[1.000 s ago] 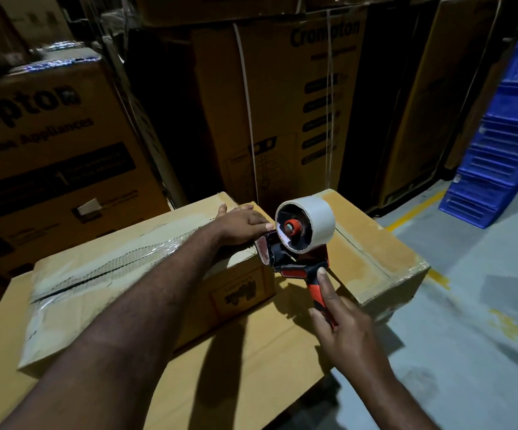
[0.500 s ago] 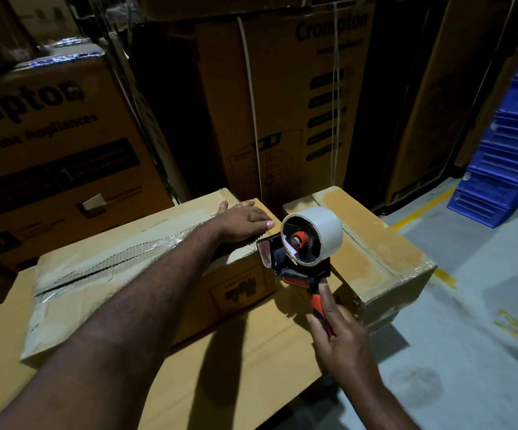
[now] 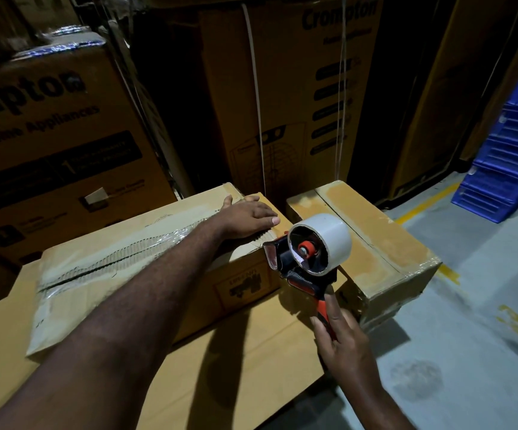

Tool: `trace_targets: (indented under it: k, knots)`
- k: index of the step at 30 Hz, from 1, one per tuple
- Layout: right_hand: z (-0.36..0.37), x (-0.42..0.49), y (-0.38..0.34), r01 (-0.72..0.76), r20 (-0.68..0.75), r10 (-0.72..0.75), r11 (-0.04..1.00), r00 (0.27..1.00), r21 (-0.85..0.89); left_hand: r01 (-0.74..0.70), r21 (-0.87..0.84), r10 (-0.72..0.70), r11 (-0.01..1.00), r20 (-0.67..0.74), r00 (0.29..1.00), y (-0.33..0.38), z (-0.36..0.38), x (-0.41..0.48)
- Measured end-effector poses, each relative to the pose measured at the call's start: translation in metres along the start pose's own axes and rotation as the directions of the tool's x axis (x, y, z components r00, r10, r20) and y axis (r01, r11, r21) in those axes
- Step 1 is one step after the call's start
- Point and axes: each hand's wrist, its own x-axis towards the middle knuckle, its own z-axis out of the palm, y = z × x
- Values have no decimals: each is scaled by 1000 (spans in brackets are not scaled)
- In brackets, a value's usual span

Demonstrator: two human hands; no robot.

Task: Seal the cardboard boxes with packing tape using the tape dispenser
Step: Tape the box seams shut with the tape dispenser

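Large flat carton (image 3: 251,367) carries taped box (image 3: 96,268); grey floor (image 3: 468,305) holds blue crates (image 3: 506,169).

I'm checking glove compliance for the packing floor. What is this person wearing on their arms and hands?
No gloves on the left hand or right hand, no rings visible. Both forearms are bare to the frame's edge: no sleeve, watch or wristband in view.

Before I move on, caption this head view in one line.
The left hand presses flat on the taped cardboard box while the right hand holds the tape dispenser at the box's end.
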Motion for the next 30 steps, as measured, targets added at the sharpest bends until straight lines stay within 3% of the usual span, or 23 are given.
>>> trace_targets:
  k: [17,22,24,28,30]
  knots:
    - [-4,-4,-5,20,6,-19,987,1000,-157,-23,68,24,997,-5,1000,2,0,-5]
    - [-27,5,-36,-66,93,89,972,992,-226,-33,104,31,994,29,999,7,-2,-8]
    - [-41,13,-43,-71,112,104,961,988,-268,-38,76,32,996,79,996,9,-6,-11]
    - [-62,24,-52,-70,156,124,947,980,-314,-87,-164,122,983,218,968,7,-10,-24]
    - [-66,29,-57,-41,184,104,946,977,-321,-88,-155,124,984,242,962,6,-10,-25]
